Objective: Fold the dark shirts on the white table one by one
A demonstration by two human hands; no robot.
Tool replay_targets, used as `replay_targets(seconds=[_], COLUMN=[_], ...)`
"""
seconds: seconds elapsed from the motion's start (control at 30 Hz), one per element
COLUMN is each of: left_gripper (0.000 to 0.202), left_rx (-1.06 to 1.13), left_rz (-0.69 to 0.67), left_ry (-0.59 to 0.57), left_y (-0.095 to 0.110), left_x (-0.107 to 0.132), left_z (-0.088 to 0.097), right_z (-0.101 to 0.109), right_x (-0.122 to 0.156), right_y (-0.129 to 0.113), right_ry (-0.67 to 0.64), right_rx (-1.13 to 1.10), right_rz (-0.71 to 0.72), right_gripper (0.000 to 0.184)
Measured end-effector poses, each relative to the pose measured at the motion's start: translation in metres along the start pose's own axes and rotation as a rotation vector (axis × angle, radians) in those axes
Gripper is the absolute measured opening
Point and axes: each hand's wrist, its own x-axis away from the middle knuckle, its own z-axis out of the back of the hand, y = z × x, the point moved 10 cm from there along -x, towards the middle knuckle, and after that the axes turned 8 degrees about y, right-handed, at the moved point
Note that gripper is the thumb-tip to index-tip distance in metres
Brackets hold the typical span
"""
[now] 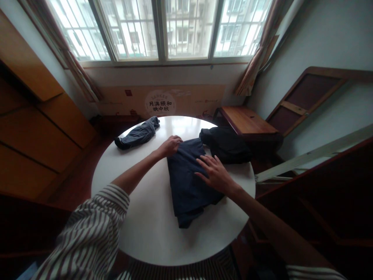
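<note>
A folded dark navy garment lies in the middle of the round white table. My left hand is closed on the garment's far left corner, fingers curled over the cloth. My right hand lies flat on the garment's right side with its fingers spread. A rolled grey-blue garment rests at the table's far left. A crumpled black garment sits at the far right, just beyond my right hand.
A wooden side table stands past the table on the right, under the large window. Wooden cabinets line the left wall. A framed wooden panel leans on the right wall.
</note>
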Motion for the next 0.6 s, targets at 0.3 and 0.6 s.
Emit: replay_targets(seconds=[0.3, 0.6], left_gripper=[0.063, 0.056], left_rx=[-0.254, -0.263], left_rz=[-0.062, 0.016], left_ry=[-0.453, -0.47], left_y=[0.038, 0.032], left_x=[-0.013, -0.022], left_z=[-0.119, -0.121], right_z=[-0.041, -0.003], right_x=[0.036, 0.005], right_y=[-0.048, -0.071], right_ry=[-0.311, -0.281], right_rx=[-0.226, -0.486], right_rz=[0.118, 0.123], right_gripper=[0.061, 0.049])
